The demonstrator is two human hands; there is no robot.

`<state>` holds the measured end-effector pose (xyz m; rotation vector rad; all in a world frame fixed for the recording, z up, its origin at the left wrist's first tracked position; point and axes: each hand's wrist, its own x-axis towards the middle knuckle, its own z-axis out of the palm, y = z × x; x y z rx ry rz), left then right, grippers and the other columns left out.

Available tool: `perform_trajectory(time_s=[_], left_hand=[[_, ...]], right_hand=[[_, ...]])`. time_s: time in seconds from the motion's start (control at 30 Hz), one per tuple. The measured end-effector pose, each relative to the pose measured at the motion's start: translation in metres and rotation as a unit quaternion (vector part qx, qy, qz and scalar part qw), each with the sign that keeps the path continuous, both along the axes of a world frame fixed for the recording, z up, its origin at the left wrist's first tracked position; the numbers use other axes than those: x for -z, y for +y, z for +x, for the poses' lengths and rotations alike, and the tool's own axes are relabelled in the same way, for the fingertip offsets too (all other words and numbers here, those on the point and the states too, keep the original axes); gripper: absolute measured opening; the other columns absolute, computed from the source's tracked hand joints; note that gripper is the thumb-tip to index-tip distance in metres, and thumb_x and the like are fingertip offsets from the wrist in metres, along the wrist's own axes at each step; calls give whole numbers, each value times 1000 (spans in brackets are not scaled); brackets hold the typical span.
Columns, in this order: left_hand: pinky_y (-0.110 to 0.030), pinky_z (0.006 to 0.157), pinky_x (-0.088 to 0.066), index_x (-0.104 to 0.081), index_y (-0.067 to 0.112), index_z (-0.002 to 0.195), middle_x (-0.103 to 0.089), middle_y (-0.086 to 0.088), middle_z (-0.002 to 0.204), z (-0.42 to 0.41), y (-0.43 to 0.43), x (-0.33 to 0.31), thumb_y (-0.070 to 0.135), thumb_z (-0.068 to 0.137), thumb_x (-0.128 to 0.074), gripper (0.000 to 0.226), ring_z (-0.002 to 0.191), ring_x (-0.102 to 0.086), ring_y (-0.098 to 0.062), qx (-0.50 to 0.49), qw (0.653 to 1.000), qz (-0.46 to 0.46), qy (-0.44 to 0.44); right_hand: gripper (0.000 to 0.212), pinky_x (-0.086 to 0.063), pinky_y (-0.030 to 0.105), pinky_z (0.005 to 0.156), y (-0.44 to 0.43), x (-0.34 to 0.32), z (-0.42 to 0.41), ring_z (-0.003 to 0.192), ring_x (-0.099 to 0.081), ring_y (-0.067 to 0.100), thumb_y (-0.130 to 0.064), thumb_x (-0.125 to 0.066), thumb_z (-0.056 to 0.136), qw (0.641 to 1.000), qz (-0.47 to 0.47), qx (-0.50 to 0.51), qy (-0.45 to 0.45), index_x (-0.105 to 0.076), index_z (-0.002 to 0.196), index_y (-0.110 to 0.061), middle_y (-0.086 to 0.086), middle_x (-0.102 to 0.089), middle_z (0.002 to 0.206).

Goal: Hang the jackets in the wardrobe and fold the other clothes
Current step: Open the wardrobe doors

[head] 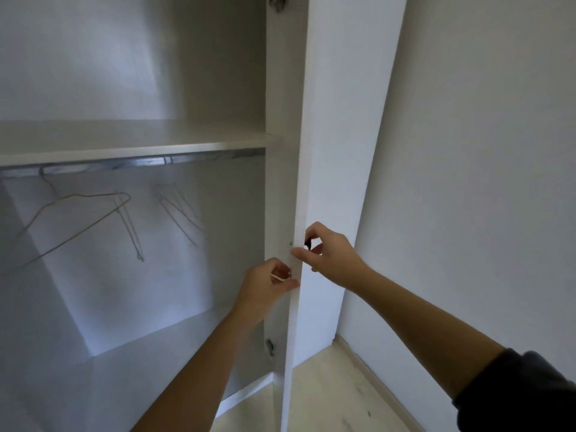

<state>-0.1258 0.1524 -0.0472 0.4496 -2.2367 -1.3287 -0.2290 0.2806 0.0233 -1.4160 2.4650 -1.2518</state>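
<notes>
Plainly, the white wardrobe (pixel 274 88) fills the left and middle of the frame, with its door (pixel 336 120) swung out so that its thin edge faces the camera and runs from top centre down to the bottom centre.

The right hand (pixel 333 257) is at the middle of that edge. Its fingers are curled and pinch a small dark knob (pixel 308 243) on the door's outer face, and the thumb lies across the edge itself. The left hand (pixel 265 288) sits just below and to the left, on the inner side of the door. Its fingers are curled in tight and the thumb touches the edge. A thin pale sliver shows among the fingers, perhaps a bit of wire, but it is too small to name, and I cannot tell whether this hand holds anything.

Inside the wardrobe, a shelf (pixel 124 135) crosses the left half of the frame, with a metal rail (pixel 140 162) just under it. A wire hanger (pixel 74 196) hangs tilted from the rail at mid left, and more wire hangers (pixel 177 213) hang nearer the centre, blurred. A hinge (pixel 269 346) shows low on the side panel.

A plain wall (pixel 483 151) takes up the right of the frame, pale wood floor (pixel 327 385) the bottom centre, and a dark sleeve (pixel 530 385) the lower right corner.
</notes>
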Motion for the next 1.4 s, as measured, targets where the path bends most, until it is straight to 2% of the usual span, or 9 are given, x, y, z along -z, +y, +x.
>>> perform_trajectory(time_s=[0.13, 0.23, 0.47, 0.87, 1.0, 1.1, 1.2, 1.27, 1.4], left_hand=[[-13, 71, -50, -55, 30, 122, -61, 13, 120, -34, 33, -2, 32, 75, -79, 53, 89, -65, -2, 19, 1000, -10, 10], [-31, 94, -49, -25, 32, 148, -49, 8, 140, -64, 53, -1, 47, 77, -73, 87, 116, -57, -18, 29, 997, -68, -27], [-44, 101, -45, 10, 25, 152, -28, -3, 155, -131, 89, -9, 54, 80, -67, 109, 130, -47, -28, 55, 989, -113, -74], [-38, 91, -50, 15, 18, 150, -19, -17, 154, -190, 120, -6, 58, 82, -63, 111, 118, -55, -35, -7, 984, -141, -112], [-40, 93, -51, 17, 22, 150, -21, -14, 152, -188, 115, -4, 55, 81, -65, 112, 121, -53, -35, 0, 987, -125, -105], [-37, 97, -47, 11, 22, 151, -24, -7, 152, -179, 103, -1, 43, 83, -69, 108, 128, -46, -28, 47, 991, -91, -82], [-29, 99, -42, -3, 24, 152, -29, -2, 153, -157, 81, 11, 34, 83, -71, 98, 131, -43, -21, 96, 991, -64, -71], [-33, 100, -43, -10, 26, 152, -27, 1, 155, -135, 61, 24, 36, 84, -70, 92, 130, -45, -21, 89, 990, -55, -96], [-27, 86, -47, -27, 26, 147, -37, 2, 148, -85, 8, 49, 33, 86, -68, 74, 113, -51, -12, 58, 990, -32, -127]], right_hand=[[27, -54, 38, 67, 32, -3, -17, 74, -66, 28, -37, -62, 88, 998, -8, 56, -21, -54, 95, -13, 3, -64, 94], [21, -50, 32, 62, 50, -4, -33, 74, -65, 27, -29, -58, 89, 994, -16, 105, -24, -51, 76, -13, 5, -63, 78], [11, -59, 40, 76, 85, -15, -95, 80, -69, 25, -16, -59, 87, 986, 16, 148, -78, -60, 85, -6, 7, -67, 95], [4, -59, 24, 68, 108, -20, -167, 90, -65, 18, -9, -59, 91, 987, 32, 93, -126, -63, 91, -7, -1, -63, 98], [19, -59, 24, 67, 108, -18, -166, 83, -66, 14, -12, -60, 90, 987, 37, 95, -123, -64, 101, 3, -2, -65, 97], [17, -59, 29, 74, 108, -2, -151, 81, -69, 14, -20, -61, 91, 988, 3, 123, -91, -66, 104, -10, -3, -68, 102], [37, -52, 10, 68, 108, 35, -119, 78, -67, -2, -24, -63, 91, 985, -58, 126, -102, -50, 122, -39, -25, -60, 115], [59, -45, 1, 70, 106, 66, -95, 89, -61, -9, -29, -64, 90, 976, -91, 159, -117, -34, 140, -42, -36, -43, 126], [73, -45, 14, 84, 90, 124, -52, 124, -47, 10, -21, -67, 89, 946, -121, 252, -167, -26, 148, -31, -9, -34, 149]])
